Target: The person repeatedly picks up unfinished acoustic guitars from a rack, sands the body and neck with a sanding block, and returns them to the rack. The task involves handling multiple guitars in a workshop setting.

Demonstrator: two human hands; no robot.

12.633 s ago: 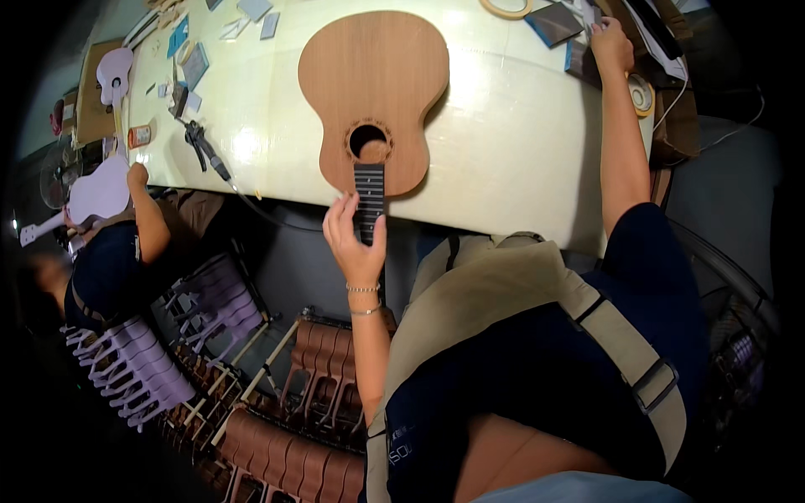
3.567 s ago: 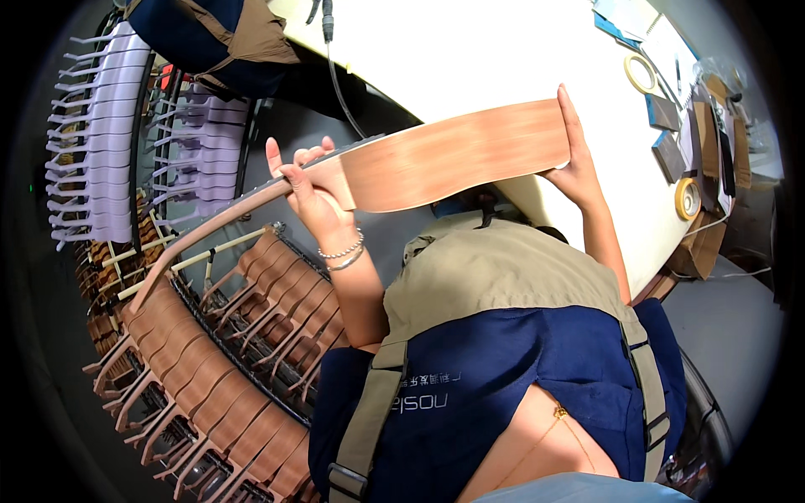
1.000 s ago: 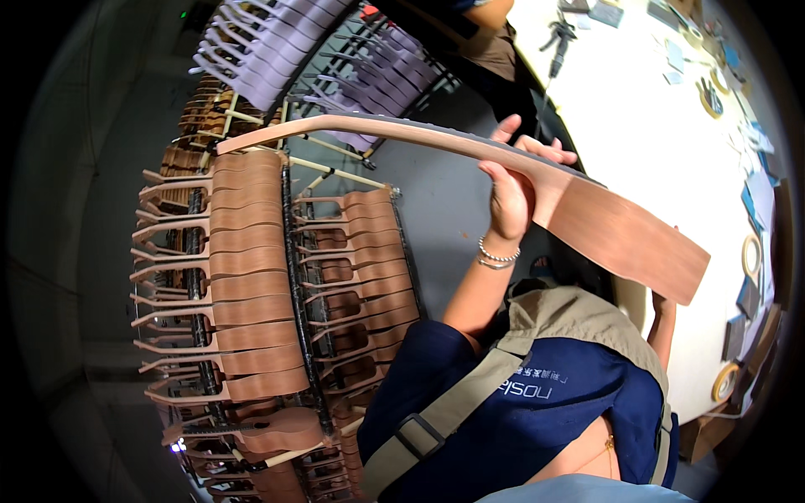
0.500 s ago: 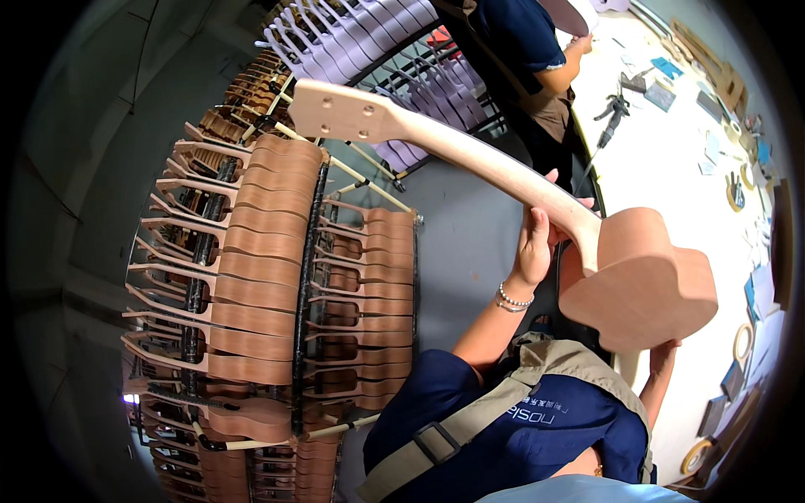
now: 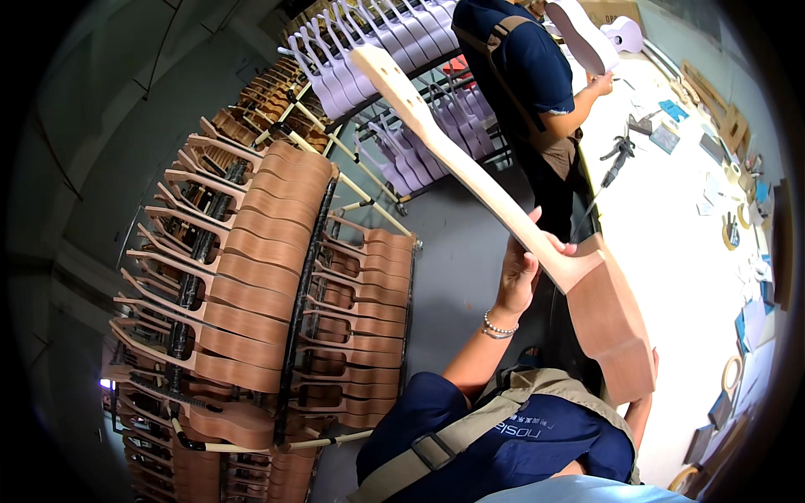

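A pale wooden ukulele or small guitar (image 5: 608, 323) is tilted in the air, its headstock reaching up toward the upper left and its body low on the right. My left hand (image 5: 527, 264) grips the neck near the heel, thumb on the near side and fingertips showing beyond it; a beaded bracelet is on that wrist. My right hand (image 5: 646, 377) holds the lower end of the body, which hides most of its fingers.
Racks of wooden instruments (image 5: 251, 277) fill the left; lilac ones (image 5: 419, 33) hang behind. A co-worker (image 5: 520, 75) stands at the upper right holding a lilac instrument (image 5: 583, 38). The white bench (image 5: 671, 277) on the right bears tape rolls, sanding pieces and a black tool (image 5: 616, 159).
I have turned from the bench toward the racks, lifting the instrument off it. Over the last second the headstock rose and the body turned downward; the co-worker came further into view.
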